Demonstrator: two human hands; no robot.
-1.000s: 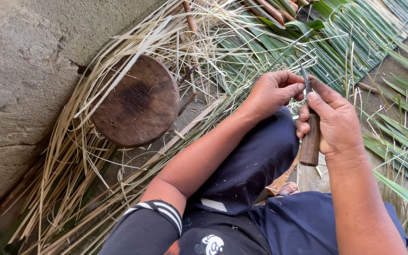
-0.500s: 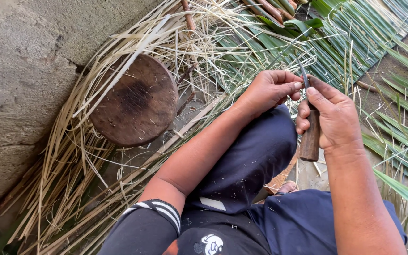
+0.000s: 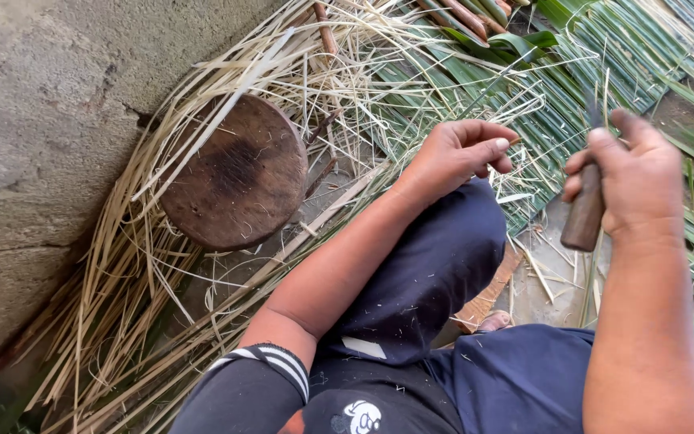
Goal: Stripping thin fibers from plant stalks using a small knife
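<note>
The right hand [image 3: 640,173], fist closed round a wooden-handled knife [image 3: 584,210], has swung out toward three o'clock, away from the left hand [image 3: 455,153], whose curled fingers pinch a thin leaf rib [image 3: 491,87] running toward one o'clock; one stripping stroke looks finished.

Rough grey concrete wall [image 3: 50,153] at left, cracked. Round dark wooden block [image 3: 234,173] on ground beside it. Dry straw [image 3: 122,281] heaped along wall, green palm leaves [image 3: 628,48] beyond. Daylight.
</note>
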